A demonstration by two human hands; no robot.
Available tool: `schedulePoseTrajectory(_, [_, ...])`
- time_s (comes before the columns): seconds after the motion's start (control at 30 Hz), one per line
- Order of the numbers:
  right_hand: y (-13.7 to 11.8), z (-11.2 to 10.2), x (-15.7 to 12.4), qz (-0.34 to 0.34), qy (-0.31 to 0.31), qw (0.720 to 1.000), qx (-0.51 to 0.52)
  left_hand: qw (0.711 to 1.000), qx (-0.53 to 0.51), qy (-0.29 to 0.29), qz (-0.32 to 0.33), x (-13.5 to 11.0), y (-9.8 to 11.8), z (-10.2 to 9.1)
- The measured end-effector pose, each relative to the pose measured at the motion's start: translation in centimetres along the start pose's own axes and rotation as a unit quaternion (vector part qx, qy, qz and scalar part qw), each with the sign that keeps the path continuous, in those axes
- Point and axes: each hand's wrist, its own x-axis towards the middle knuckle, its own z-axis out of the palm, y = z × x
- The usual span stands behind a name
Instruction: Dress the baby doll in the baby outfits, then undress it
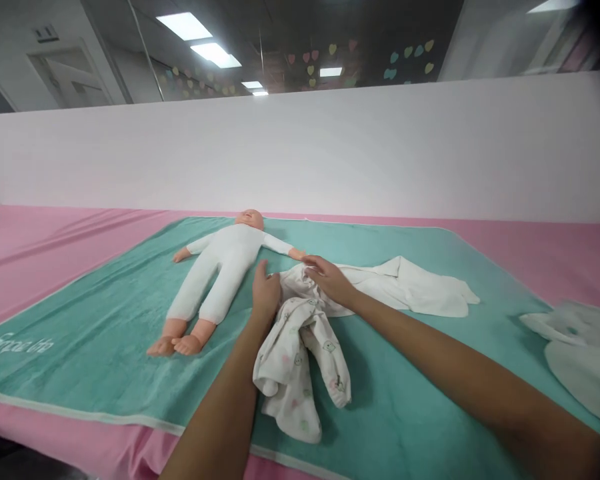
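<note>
A white baby garment [300,347] with a small coloured print hangs bunched, its two footed legs spread toward me over the green towel. My left hand [267,291] is closed on its gathered left edge, thumb pointing up. Across from it, my right hand [333,280] holds the bunched upper part, fingers curved over the cloth. A baby doll [225,263] in a white bodysuit lies on its back to the left of my hands, legs toward me. Its outstretched hand [296,254] is close to my right fingertips. Behind my right hand, a plain white cloth [415,287] stretches rightward.
The green towel [100,353] lies over a pink sheet [25,250]. At the right edge is a white folded item [580,353], partly cut off. A low white wall [300,157] runs along the back, with dark glass [290,33] above it.
</note>
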Motion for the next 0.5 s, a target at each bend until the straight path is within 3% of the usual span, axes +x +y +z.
schedulePoseTrajectory(0.03, [-0.6, -3.0, -2.1, -0.033, 0.017, 0.993, -0.113, 0.998, 0.055, 0.005, 0.012, -0.1, 0.0, 0.4])
schedulePoseTrajectory(0.1, [-1.4, -9.2, -5.9, -0.030, 0.084, 0.954, -0.287, 0.983, 0.178, -0.008, 0.045, -0.5, 0.2, 1.0])
schedulePoseTrajectory(0.17, [-1.6, -15.1, -8.9, 0.010, 0.175, 0.886, -0.429, 0.964, 0.254, -0.035, 0.069, -0.9, 0.4, 1.5])
schedulePoseTrajectory(0.23, [-1.5, -19.6, -10.8, 0.076, 0.234, 0.810, -0.533, 0.944, 0.316, -0.042, 0.084, -1.1, 0.4, 1.6])
schedulePoseTrajectory(0.3, [-1.3, -22.2, -11.7, 0.152, 0.258, 0.768, -0.566, 0.930, 0.357, -0.025, 0.088, -1.2, 0.4, 1.4])
schedulePoseTrajectory(0.37, [-1.2, -23.2, -11.7, 0.188, 0.263, 0.771, -0.549, 0.909, 0.405, -0.019, 0.094, -1.0, 0.4, 1.1])
schedulePoseTrajectory(0.43, [-1.5, -22.7, -11.4, 0.182, 0.265, 0.790, -0.522, 0.902, 0.418, -0.039, 0.097, -0.9, 0.8, 0.9])
schedulePoseTrajectory(0.5, [-2.3, -21.0, -11.1, 0.138, 0.277, 0.837, -0.452, 0.909, 0.400, -0.058, 0.099, -1.3, 1.7, 0.8])
